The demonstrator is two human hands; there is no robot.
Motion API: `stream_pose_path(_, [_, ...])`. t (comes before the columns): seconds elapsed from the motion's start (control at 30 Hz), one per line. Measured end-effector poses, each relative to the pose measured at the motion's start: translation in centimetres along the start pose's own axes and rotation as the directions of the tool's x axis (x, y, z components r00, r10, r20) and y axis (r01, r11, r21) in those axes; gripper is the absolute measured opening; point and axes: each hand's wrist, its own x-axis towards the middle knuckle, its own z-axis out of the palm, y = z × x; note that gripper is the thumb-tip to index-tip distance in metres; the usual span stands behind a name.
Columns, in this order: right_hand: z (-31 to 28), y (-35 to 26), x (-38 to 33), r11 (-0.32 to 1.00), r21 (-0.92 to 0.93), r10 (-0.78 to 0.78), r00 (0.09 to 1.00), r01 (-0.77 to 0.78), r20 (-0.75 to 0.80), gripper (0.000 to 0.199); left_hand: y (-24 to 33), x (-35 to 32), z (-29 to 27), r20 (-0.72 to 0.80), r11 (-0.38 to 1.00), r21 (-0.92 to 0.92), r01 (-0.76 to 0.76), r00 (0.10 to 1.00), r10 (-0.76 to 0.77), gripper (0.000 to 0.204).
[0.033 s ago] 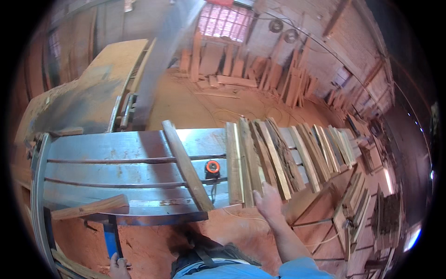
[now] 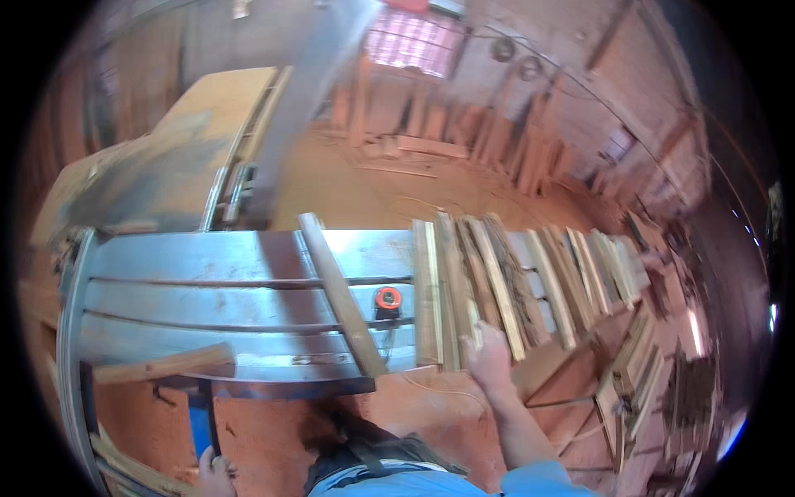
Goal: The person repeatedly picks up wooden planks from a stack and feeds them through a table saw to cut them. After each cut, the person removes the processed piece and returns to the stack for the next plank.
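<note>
My right hand [image 2: 489,358] is at the near ends of a row of wooden strips [image 2: 428,302]. Its fingers close around the end of one pale strip [image 2: 474,319]. Low at the left, my left hand [image 2: 217,474] has curled fingers beside the lower end of a blue bar [image 2: 199,424]; what they hold, if anything, is hidden. A metal machine table [image 2: 190,257] bears the strips, some with rough, dark edges. Left of the row lies an orange-and-black tape measure [image 2: 387,303]. Beyond it, a single board [image 2: 341,294] slants across the table.
A short wooden piece [image 2: 166,363] lies at the table's near left corner. A large dusty board surface [image 2: 157,166] stands behind at left. More timber [image 2: 638,377] is stacked at the right, and planks [image 2: 530,157] lean along the far wall. Reddish dust covers the floor [image 2: 273,422].
The whole view has shifted slightly, so the table and strips sit a little further right. My right hand stays at the same strip ends; the strips look unmoved.
</note>
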Motion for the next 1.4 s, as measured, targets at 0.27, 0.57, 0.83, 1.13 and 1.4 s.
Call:
stream_pose_path(0.27, [6.4, -10.3, 1.4, 0.657, 0.734, -0.255, 0.865, -0.173, 0.432, 0.015, 16.2, -8.2, 0.1, 0.226, 0.919, -0.392, -0.053, 0.962, 0.152, 0.022])
stream_pose_path(0.57, [13.9, -22.4, -0.5, 0.583, 0.808, -0.783, 0.323, 0.084, 0.531, 0.014, 21.7, -16.2, -0.4, -0.265, -0.121, -0.938, -0.324, 0.446, 0.855, 0.035])
stream_pose_path(0.83, [17.9, -30.2, -1.5, 0.513, 0.854, -0.856, 0.116, 0.083, 0.503, 0.021, 20.5, -17.0, -0.2, -0.368, -0.149, -0.895, -0.421, 0.509, 0.778, 0.037])
stream_pose_path(1.13, [21.6, -29.1, -6.1, 0.546, 0.830, -0.837, 0.104, 0.111, 0.537, 0.024, 12.7, -17.8, -5.2, -0.404, 0.268, -0.810, -0.522, 0.828, 0.390, 0.027])
stream_pose_path(1.4, [20.6, -31.5, -6.5, 0.568, 0.791, -0.820, 0.077, 0.227, 0.567, 0.028, -7.4, -19.9, -10.6, -0.992, 0.790, 0.127, 0.600, 0.074, 0.103, 0.047])
